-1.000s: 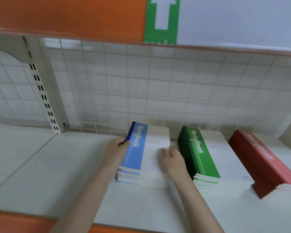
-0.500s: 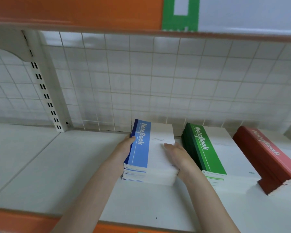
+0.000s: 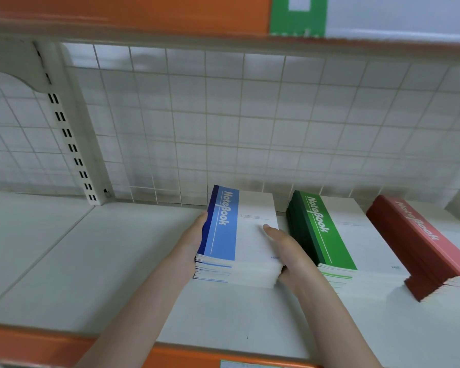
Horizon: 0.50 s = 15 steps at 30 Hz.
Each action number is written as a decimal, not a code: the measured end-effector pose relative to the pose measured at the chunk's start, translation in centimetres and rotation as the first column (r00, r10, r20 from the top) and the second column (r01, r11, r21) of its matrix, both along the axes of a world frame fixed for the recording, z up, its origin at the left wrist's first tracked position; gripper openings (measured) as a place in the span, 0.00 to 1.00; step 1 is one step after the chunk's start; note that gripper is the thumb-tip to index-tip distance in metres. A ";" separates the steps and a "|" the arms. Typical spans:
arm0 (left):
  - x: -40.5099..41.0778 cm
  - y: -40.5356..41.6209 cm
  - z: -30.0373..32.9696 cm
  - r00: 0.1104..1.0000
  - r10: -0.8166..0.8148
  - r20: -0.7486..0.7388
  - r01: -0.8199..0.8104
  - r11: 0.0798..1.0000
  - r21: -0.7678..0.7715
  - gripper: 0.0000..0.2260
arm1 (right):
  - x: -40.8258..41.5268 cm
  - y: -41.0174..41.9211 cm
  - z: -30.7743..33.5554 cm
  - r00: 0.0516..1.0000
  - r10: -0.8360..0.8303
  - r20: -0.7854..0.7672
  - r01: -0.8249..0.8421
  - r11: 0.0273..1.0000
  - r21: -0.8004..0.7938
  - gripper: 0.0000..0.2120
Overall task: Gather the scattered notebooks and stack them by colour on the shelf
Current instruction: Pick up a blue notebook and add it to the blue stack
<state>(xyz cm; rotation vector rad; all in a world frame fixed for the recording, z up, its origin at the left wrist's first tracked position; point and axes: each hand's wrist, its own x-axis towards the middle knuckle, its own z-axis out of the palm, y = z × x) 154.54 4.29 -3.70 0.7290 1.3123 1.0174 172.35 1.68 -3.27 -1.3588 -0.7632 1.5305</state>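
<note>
A stack of blue notebooks (image 3: 234,235) lies on the white shelf (image 3: 91,261), its far end near the wire back. My left hand (image 3: 191,237) lies flat against the stack's left side, along the dark blue spines. My right hand (image 3: 284,251) clasps the right side, thumb on the top cover and fingers down the edge. Right of it lies a stack of green notebooks (image 3: 327,235). A stack of red notebooks (image 3: 420,245) lies furthest right.
A white wire grid (image 3: 223,123) backs the shelf, with a slotted upright (image 3: 69,144) at the left. An upper shelf with an orange front (image 3: 130,14) hangs overhead. The shelf's own orange front edge (image 3: 37,343) runs along the bottom.
Both hands have slid the blue stack further back toward the wire grid and a little to the right. The camera has tilted and moved closer.
</note>
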 end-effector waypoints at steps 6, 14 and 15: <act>0.1 0.0 0.1 0.998 0.053 0.041 -0.050 0.996 -0.075 0.20 | -0.3 0.0 0.1 0.999 0.023 0.030 -0.024 1.000 0.013 0.18; -0.1 -0.1 -0.2 0.998 0.023 0.051 -0.020 0.998 -0.058 0.22 | -0.4 -0.5 0.5 0.999 -0.022 0.043 0.021 0.999 0.042 0.16; -0.2 -0.2 -0.1 0.999 0.006 0.052 -0.003 0.999 -0.053 0.22 | -0.3 -0.4 0.4 0.998 -0.032 0.048 0.030 0.998 0.053 0.15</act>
